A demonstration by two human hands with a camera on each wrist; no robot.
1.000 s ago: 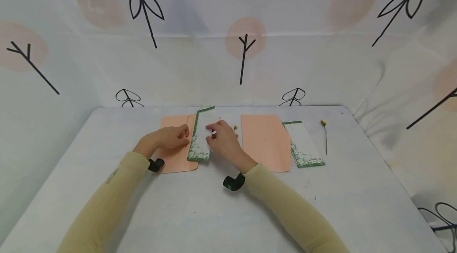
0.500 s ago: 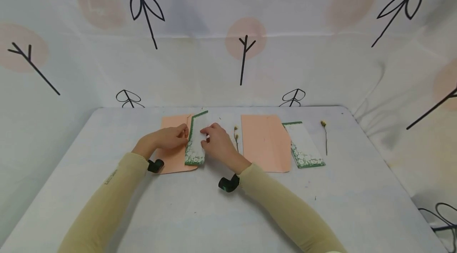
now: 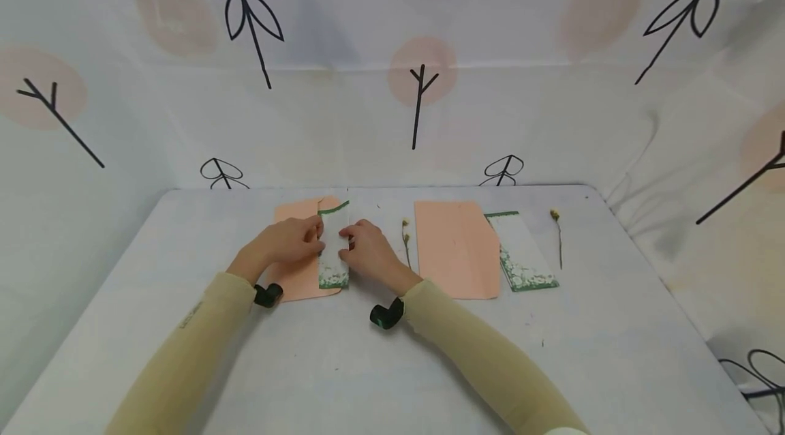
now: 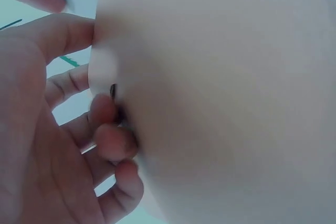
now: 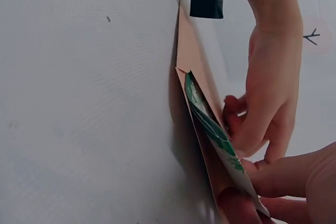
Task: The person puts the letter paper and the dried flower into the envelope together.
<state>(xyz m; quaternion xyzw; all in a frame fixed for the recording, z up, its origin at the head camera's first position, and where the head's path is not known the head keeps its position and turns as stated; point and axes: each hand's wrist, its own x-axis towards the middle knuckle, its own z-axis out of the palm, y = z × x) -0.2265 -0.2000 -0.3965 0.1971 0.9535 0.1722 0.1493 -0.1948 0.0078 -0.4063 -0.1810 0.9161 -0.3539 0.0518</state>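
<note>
My left hand (image 3: 283, 243) grips the edge of a peach envelope (image 3: 299, 283) at the left of the table. A folded white card (image 3: 333, 259) with a green floral border is pinched between thumb and fingers of my right hand (image 3: 373, 251). Its left part sits inside the envelope's mouth, as the right wrist view shows: green card edges (image 5: 202, 116) lie between two peach layers. Close up in the left wrist view, the left fingers (image 4: 115, 142) curl at the envelope's edge, its peach face (image 4: 226, 87) filling much of the frame.
A second peach envelope (image 3: 456, 251) lies right of my hands, with another floral card (image 3: 529, 261) beside it, overlapping its edge. One dried flower (image 3: 405, 234) lies between the hands and that envelope; another dried flower (image 3: 556, 234) is farther right. Printed cloth walls (image 3: 343, 128) stand behind.
The card has moved left with my right hand, from over the envelope's right edge to deeper in its mouth. The left hand has stayed nearly in place on the envelope.
</note>
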